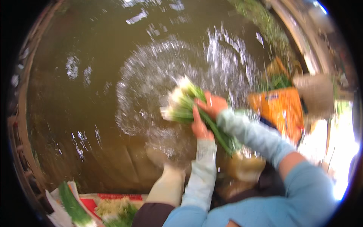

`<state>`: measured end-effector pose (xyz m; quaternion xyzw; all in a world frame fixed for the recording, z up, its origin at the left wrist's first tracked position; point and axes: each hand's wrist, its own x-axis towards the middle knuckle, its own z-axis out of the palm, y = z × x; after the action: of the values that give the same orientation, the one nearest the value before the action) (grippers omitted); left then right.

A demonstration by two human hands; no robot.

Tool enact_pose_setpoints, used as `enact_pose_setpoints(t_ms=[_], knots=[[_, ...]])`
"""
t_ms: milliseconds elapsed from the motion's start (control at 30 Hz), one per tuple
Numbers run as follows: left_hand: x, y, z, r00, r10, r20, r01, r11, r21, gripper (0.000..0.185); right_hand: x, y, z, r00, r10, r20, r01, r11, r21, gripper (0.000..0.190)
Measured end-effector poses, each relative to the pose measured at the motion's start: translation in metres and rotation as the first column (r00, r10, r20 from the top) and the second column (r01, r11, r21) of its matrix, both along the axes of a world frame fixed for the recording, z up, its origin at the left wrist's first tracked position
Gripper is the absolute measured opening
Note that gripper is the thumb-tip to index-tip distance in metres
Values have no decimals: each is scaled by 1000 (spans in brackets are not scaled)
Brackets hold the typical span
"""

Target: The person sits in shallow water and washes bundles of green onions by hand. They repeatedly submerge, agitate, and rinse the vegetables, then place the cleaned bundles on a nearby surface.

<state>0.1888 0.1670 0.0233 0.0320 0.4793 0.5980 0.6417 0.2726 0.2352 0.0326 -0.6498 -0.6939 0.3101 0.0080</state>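
Observation:
A bunch of green onions [184,103], with pale root ends and long green leaves, is held over brown water [85,113]. My left hand [201,127] grips its near side, the thumb lying along the stalks. My right hand [212,105] closes around it from the far side, close to the left. The white ends point up and left, while the leaves trail down and right beneath my right forearm. Ripples and splashes ring the bunch. Motion blur hides the single stalks and some of the fingers.
An orange bag [286,110] bearing writing stands at right, beside a brown board-like piece [314,96]. Leafy greens [263,25] line the far right bank. At lower left, more long green stalks [72,204] lie on sacking. My leg [168,184] reaches into the water.

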Motion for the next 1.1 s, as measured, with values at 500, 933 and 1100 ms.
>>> enact_pose_setpoints(t_ms=[500,933,1100], knots=[[-86,-47,-121,817,36,575,-22,999,-31,82,14,90,-7,947,301,-110,-316,820,-477,94],[-87,30,-33,838,-483,252,373,846,381,62,2,60,8,845,422,-329,-531,582,-616,77],[-88,59,-15,783,-621,24,519,674,526,81,-39,182,97,849,388,-359,-514,764,-390,84]])
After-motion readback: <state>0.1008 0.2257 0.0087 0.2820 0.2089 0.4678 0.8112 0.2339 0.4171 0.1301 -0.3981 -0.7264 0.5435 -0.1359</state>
